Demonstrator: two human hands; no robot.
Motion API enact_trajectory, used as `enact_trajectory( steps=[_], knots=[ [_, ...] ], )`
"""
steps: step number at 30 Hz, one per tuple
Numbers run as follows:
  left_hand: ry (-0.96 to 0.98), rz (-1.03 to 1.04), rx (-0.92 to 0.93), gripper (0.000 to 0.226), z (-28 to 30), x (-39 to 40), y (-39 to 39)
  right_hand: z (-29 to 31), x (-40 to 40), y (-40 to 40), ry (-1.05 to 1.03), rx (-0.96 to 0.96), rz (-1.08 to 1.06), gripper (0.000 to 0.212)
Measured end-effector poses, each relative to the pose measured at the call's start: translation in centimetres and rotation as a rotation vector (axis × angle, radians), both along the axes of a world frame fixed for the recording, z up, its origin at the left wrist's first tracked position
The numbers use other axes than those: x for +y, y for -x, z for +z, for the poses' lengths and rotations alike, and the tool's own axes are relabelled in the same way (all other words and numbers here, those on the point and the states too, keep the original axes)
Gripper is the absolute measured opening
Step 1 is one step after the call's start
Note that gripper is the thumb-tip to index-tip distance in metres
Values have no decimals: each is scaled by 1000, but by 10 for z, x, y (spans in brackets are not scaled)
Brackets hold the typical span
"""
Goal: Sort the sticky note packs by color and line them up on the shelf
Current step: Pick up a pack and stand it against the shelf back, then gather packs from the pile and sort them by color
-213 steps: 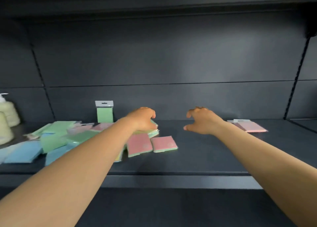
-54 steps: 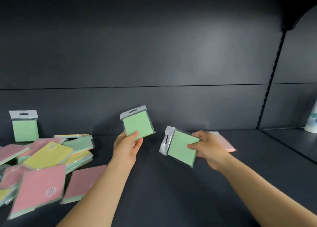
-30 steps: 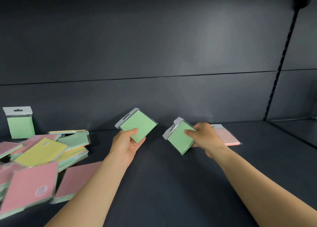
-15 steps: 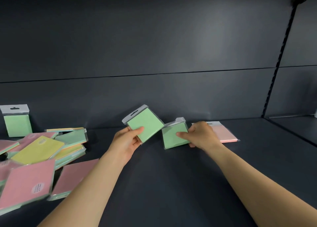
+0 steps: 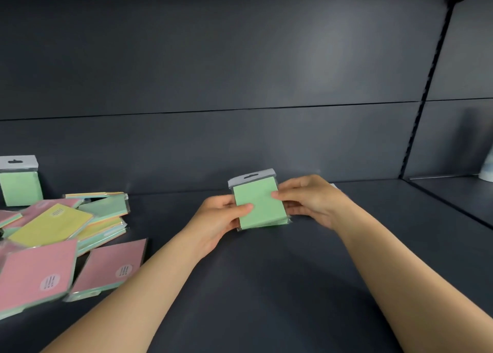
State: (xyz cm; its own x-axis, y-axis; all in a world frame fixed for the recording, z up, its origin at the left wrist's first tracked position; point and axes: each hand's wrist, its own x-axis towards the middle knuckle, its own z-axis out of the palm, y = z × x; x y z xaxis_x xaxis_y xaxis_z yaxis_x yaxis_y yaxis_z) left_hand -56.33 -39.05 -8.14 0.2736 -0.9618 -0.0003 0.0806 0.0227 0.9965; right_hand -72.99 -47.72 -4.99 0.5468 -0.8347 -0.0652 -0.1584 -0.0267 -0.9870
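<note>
While both hands square up green packs (image 5: 260, 202) mid-shelf (image 5: 266, 286) | head: left hand (image 5: 221, 219) grip pinches left edge, right hand (image 5: 306, 198) grip pinches right edge | step: stacking greens | next: stand them by far-left green pack (image 5: 20, 183); mixed pile (image 5: 61, 235) unsorted

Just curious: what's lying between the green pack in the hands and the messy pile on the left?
Nothing: in the head view, only bare dark shelf separates the held green pack from the pile.

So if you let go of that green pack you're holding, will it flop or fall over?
The green pack looks like a flat, stiff block, so probably no flopping. Standing on its thin edge, it may tip. Its clear wrapper looks slippery.
</note>
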Motion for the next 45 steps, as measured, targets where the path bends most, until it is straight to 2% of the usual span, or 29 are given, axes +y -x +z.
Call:
enact_trajectory(
  steps=[3,9,12,14,17,19,23,27,29,35,37,40,42,45],
  knots=[
    [-37,36,-172,17,-3,-1,1,-3,-3,-1,23,75,-26,25],
    [-102,145,-532,13,-10,-5,2,-12,-10,-3,118,292,-99,15],
    [-114,168,-560,19,-11,-6,3,-14,-11,-1,185,377,-153,30],
    [-115,205,-542,33,-10,-3,5,-13,-6,-2,257,460,-176,30],
    [-147,219,-528,51,7,8,-3,-5,10,-8,531,675,-261,34],
    [-165,207,-686,53,30,25,-21,5,29,-19,696,705,-279,34],
    [-205,224,-1085,50,75,90,-83,26,73,-65,950,780,-94,44],
    [-345,230,-1458,41,95,175,-165,47,134,-132,1004,795,42,61],
    [-430,231,-1538,41,100,220,-205,55,170,-170,1018,763,79,62],
    [-567,264,-1533,49,105,341,-319,68,278,-279,1064,721,168,52],
    [-585,258,-1471,45,103,377,-351,67,309,-310,1058,714,177,50],
    [-591,279,-1388,61,98,422,-391,62,347,-351,1030,687,199,52],
    [-607,297,-1300,65,92,440,-416,59,366,-374,998,679,215,52],
    [-594,321,-1203,55,78,453,-443,53,381,-404,948,693,242,51]
  ],
)
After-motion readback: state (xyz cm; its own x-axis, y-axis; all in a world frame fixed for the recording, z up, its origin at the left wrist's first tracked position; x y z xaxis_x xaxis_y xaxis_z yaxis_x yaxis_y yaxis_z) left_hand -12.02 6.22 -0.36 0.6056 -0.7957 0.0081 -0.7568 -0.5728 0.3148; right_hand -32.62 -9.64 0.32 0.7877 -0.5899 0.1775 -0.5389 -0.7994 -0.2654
